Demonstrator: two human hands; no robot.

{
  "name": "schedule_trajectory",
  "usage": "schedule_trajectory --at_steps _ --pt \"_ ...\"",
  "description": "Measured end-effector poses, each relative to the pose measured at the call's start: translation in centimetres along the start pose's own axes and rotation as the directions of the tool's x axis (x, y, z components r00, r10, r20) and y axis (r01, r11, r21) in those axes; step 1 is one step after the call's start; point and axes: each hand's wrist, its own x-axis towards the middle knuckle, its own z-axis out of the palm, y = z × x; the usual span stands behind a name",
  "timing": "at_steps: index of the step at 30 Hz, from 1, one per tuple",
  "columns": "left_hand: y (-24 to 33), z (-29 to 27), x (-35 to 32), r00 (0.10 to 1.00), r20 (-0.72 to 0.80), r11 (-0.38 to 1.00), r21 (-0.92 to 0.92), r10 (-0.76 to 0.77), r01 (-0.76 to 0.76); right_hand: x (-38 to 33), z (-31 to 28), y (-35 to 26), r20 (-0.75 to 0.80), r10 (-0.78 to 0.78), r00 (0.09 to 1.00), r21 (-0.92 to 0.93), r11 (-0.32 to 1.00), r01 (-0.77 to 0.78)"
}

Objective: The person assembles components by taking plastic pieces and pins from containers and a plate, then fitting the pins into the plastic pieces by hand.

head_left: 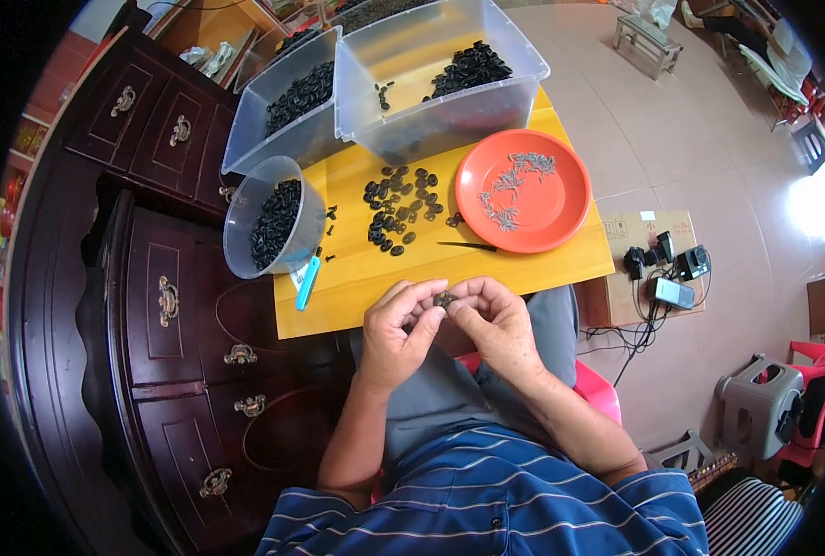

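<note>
Over the near edge of a yellow tabletop (338,310), my left hand (399,329) and my right hand (494,326) meet, fingertips pinched on a small dark oval piece (445,299). Both hands are closed on it, and the fingers partly cover it. Beyond them lie several loose dark oval pieces (409,238) like it. An orange plate (574,218) to the right holds small silvery pins or screws (507,215). Between the plate and my hands rests a thin black pointed tool (466,246). A blue-handled cutter (308,284) lies to the left.
A round clear tub (236,250) of small black parts stands at left. Two clear bins (361,130) with black pieces sit at the back. Dark wooden drawers (185,371) flank the left side. A cardboard box (616,301) with cabled devices (673,293) is at right, near a grey stool (755,398).
</note>
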Motion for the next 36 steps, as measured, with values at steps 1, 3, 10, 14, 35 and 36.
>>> schedule_trajectory --at_steps 1,3,10,14,35,36 --pt "0.1 -0.1 0.0 1.0 0.0 1.0 0.0 -0.001 0.001 0.0 0.0 0.0 0.0 0.001 1.0 0.0 1.0 -0.001" --pt "0.1 -0.3 0.1 0.999 0.028 1.0 0.006 -0.019 0.019 0.0 0.0 0.0 -0.005 0.0 1.0 -0.02 1.0 0.0" --pt "-0.1 -1.1 0.6 0.996 0.087 0.999 0.045 -0.001 -0.002 0.2 -0.2 0.3 0.019 0.006 1.0 -0.017 1.0 -0.006" --pt "0.2 -1.4 0.9 0.991 0.133 1.0 0.006 -0.029 0.028 0.4 -0.4 0.5 0.015 0.09 0.996 0.044 0.995 -0.091" --pt "1.0 1.4 0.7 0.969 -0.05 0.86 0.474 0.244 -0.192 0.5 -0.9 0.0 0.099 0.29 0.952 0.405 0.862 -0.304" --pt "0.9 1.6 0.9 0.965 -0.039 0.861 0.462 0.26 -0.213 0.3 -0.7 -0.6 0.068 0.3 0.951 0.408 0.862 -0.301"
